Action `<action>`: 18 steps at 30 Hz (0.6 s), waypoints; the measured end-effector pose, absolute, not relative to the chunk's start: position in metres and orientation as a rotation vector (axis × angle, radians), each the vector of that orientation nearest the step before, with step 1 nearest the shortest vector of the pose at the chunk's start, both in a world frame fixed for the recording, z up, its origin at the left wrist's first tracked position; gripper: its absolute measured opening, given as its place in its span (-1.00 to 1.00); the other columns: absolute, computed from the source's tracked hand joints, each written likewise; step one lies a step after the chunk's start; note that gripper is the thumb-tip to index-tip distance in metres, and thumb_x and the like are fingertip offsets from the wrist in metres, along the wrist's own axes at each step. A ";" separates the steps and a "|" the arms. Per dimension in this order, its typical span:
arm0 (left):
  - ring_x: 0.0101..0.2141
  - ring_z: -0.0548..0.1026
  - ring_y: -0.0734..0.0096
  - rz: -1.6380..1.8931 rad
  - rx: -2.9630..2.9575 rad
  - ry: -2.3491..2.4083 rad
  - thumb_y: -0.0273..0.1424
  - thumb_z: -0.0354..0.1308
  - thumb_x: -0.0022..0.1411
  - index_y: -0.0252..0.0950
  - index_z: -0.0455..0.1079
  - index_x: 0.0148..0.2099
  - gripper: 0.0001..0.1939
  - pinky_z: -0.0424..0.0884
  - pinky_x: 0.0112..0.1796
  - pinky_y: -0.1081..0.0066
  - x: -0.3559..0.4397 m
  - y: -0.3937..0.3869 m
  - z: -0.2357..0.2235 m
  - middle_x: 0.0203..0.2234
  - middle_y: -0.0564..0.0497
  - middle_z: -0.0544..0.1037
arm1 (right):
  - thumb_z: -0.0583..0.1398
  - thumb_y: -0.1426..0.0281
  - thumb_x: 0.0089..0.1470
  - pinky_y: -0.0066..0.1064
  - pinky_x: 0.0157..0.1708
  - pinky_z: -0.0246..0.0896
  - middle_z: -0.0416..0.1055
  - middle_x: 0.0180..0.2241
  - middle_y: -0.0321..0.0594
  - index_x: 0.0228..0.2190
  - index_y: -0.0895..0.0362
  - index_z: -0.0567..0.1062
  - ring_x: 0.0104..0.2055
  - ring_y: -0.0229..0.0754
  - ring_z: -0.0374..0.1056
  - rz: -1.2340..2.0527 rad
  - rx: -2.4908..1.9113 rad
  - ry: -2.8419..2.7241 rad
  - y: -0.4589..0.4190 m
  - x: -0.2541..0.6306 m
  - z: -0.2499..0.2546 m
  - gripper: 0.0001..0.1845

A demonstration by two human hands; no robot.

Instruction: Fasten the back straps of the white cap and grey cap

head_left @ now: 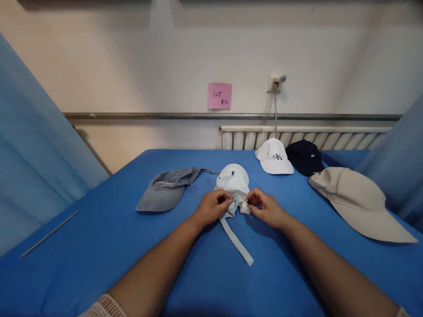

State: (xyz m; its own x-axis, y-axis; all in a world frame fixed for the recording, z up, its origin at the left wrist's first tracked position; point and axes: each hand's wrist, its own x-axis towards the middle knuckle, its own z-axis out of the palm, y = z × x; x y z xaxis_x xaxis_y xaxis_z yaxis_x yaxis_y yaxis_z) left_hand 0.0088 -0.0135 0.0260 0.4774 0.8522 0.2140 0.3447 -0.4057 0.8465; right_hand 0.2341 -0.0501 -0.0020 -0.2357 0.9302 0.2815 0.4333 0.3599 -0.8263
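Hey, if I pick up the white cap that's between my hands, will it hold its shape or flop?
The white cap will probably flop somewhat, as its fabric looks soft and bunched beside the left hand. Its long strap lies loose on the blue cloth, so would likely dangle. Looking like plain fabric, it's probably light.

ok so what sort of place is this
An indoor room, perhaps a curtained-off work corner, though I can't tell what kind of building. Blue curtains hang at both sides, and a radiator stands behind the blue-covered table.
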 end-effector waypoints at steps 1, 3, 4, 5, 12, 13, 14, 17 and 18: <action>-0.41 0.45 0.39 0.796 1.981 0.955 -0.33 0.16 0.15 -0.34 0.48 -0.32 -0.83 0.33 -0.35 0.45 0.008 -0.015 0.028 -0.42 -0.02 0.55 | 0.19 0.44 0.00 -0.41 -0.35 0.27 0.44 -0.36 -0.32 -0.17 0.08 0.41 -0.37 -0.24 0.34 0.815 -1.174 -1.825 -0.051 0.234 -0.002 -0.71; -0.44 0.44 0.42 0.661 2.041 0.874 -0.35 0.15 0.16 -0.33 0.48 -0.31 -0.85 0.31 -0.38 0.48 0.007 -0.019 0.030 -0.45 0.01 0.54 | 0.17 0.45 0.02 -0.41 -0.35 0.27 0.44 -0.36 -0.33 -0.08 0.05 0.40 -0.37 -0.25 0.34 0.864 -1.141 -1.811 -0.051 0.233 -0.003 -0.64; -0.45 0.44 0.43 0.591 2.075 0.844 -0.37 0.16 0.16 -0.32 0.48 -0.30 -0.87 0.31 -0.39 0.49 0.007 -0.022 0.031 -0.47 0.02 0.53 | 0.16 0.44 0.04 -0.41 -0.35 0.27 0.44 -0.37 -0.33 -0.07 0.05 0.41 -0.37 -0.25 0.34 0.887 -1.130 -1.798 -0.051 0.233 -0.004 -0.64; -0.46 0.44 0.44 0.525 2.107 0.826 -0.38 0.16 0.15 -0.31 0.49 -0.29 -0.88 0.30 -0.40 0.49 0.007 -0.024 0.032 -0.48 0.03 0.53 | 0.15 0.42 0.05 -0.41 -0.35 0.27 0.44 -0.38 -0.33 -0.08 0.06 0.42 -0.38 -0.25 0.34 0.911 -1.120 -1.781 -0.050 0.233 -0.005 -0.66; -0.40 0.45 0.39 0.204 2.367 0.676 -0.37 0.34 0.00 -0.25 0.53 -0.23 -0.77 0.28 -0.41 0.50 0.014 -0.042 0.040 -0.39 0.03 0.53 | 0.20 0.29 0.03 -0.36 -0.32 0.29 0.43 -0.41 -0.29 -0.25 0.13 0.45 -0.37 -0.23 0.36 1.114 -1.067 -1.561 -0.042 0.233 -0.016 -0.77; -0.38 0.45 0.37 0.177 2.401 0.655 -0.36 0.36 -0.02 -0.24 0.54 -0.21 -0.74 0.29 -0.39 0.49 0.015 -0.044 0.040 -0.36 0.02 0.53 | 0.21 0.28 0.02 -0.36 -0.31 0.29 0.43 -0.40 -0.29 -0.25 0.13 0.45 -0.37 -0.24 0.36 1.137 -1.065 -1.545 -0.042 0.233 -0.016 -0.76; -0.36 0.45 0.36 0.149 2.429 0.642 -0.34 0.37 -0.03 -0.24 0.54 -0.19 -0.71 0.29 -0.38 0.48 0.016 -0.046 0.040 -0.34 0.01 0.52 | 0.22 0.28 0.01 -0.35 -0.30 0.29 0.44 -0.40 -0.28 -0.24 0.13 0.46 -0.37 -0.24 0.36 1.156 -1.061 -1.532 -0.041 0.233 -0.016 -0.74; -0.34 0.44 0.34 0.083 2.481 0.628 -0.31 0.38 -0.03 -0.22 0.54 -0.15 -0.67 0.30 -0.35 0.45 0.017 -0.049 0.040 -0.32 0.00 0.50 | 0.26 0.27 -0.02 -0.34 -0.29 0.30 0.45 -0.39 -0.27 -0.23 0.14 0.48 -0.37 -0.24 0.37 1.182 -1.049 -1.515 -0.041 0.234 -0.017 -0.70; -0.34 0.44 0.34 0.067 2.489 0.617 -0.31 0.37 -0.02 -0.22 0.54 -0.14 -0.67 0.31 -0.34 0.45 0.017 -0.050 0.040 -0.32 -0.01 0.50 | 0.26 0.26 -0.03 -0.33 -0.29 0.30 0.46 -0.39 -0.27 -0.23 0.14 0.48 -0.37 -0.24 0.37 1.181 -1.049 -1.516 -0.042 0.234 -0.016 -0.69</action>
State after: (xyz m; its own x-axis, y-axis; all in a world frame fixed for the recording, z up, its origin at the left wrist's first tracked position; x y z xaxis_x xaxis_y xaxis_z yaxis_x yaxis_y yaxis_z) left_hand 0.0173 -0.0501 0.0398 0.8923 0.4435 -0.0842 0.4150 -0.7323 0.5400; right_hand 0.2338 -0.0415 -0.0165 -0.2173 0.9635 0.1562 0.0849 0.1780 -0.9804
